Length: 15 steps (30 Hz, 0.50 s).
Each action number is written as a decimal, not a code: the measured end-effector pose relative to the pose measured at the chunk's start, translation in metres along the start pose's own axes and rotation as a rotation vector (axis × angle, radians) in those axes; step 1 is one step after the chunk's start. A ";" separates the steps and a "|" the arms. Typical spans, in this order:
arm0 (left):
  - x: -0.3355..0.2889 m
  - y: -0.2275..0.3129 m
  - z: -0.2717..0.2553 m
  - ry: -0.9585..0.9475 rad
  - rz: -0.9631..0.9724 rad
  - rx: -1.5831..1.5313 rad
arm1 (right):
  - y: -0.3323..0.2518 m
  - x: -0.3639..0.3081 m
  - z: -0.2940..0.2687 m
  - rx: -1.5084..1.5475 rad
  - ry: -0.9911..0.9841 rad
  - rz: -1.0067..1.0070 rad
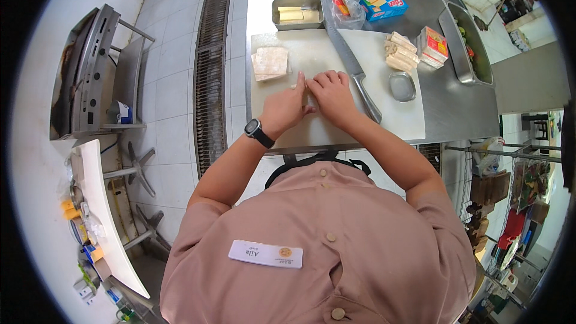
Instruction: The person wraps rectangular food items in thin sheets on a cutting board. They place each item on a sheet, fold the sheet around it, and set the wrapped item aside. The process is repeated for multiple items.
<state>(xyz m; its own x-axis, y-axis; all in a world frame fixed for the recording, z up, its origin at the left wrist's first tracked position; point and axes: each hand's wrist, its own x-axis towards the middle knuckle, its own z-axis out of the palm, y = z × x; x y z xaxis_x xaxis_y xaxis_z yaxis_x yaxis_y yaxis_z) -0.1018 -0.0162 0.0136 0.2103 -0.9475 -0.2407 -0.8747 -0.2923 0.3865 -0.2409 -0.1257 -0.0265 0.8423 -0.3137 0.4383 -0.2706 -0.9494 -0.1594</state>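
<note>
Both my hands meet over the white cutting board point(270, 132). My left hand point(284, 108) has its index finger stretched forward and its thumb tucked toward the right. Beside it, my right hand point(333, 95) is closed, with its fingers bent down. What they pinch between them, if anything, is hidden under the fingers. A stack of thin, pale square wrappers point(271, 63) lies just beyond my left hand. To the right of my right hand rests a large kitchen knife point(353, 69), blade pointing away. Rolled pale wrappers point(401, 54) are piled farther right, above a small metal dish point(402, 86).
A metal tin point(276, 24) of pale yellow sticks stands at the board's far edge. Behind are a plastic bag point(349, 15) with red and yellow contents and a blue box point(385, 6). Right are a wrapped packet point(432, 47) and a deep pan point(457, 42) with vegetables.
</note>
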 end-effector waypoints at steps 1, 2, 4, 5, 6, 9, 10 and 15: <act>0.002 0.000 -0.003 -0.019 -0.008 -0.013 | 0.002 0.002 0.001 -0.006 -0.016 0.010; 0.002 0.000 -0.005 0.034 -0.014 -0.029 | 0.005 0.003 0.002 -0.015 -0.018 0.020; 0.000 -0.002 -0.008 0.138 -0.028 -0.061 | 0.017 0.005 -0.001 -0.033 -0.027 0.093; 0.001 -0.006 -0.010 0.220 -0.016 -0.076 | 0.031 0.003 -0.008 -0.041 -0.034 0.155; 0.001 -0.013 -0.014 0.301 -0.007 -0.092 | 0.047 0.000 -0.016 -0.045 -0.021 0.200; 0.001 -0.034 -0.017 0.486 0.023 -0.059 | 0.118 -0.003 -0.051 -0.107 0.064 0.429; 0.002 -0.041 -0.018 0.559 0.052 -0.027 | 0.139 -0.005 -0.060 -0.167 0.145 0.469; 0.012 -0.062 -0.011 0.609 0.173 0.029 | 0.210 -0.019 -0.080 -0.363 0.028 0.710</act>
<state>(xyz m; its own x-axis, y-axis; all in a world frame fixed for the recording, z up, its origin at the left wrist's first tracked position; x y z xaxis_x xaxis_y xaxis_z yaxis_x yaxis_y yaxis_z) -0.0400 -0.0106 -0.0032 0.2683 -0.8870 0.3757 -0.9280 -0.1333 0.3480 -0.3512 -0.3206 0.0024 0.4010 -0.8412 0.3629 -0.8771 -0.4668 -0.1130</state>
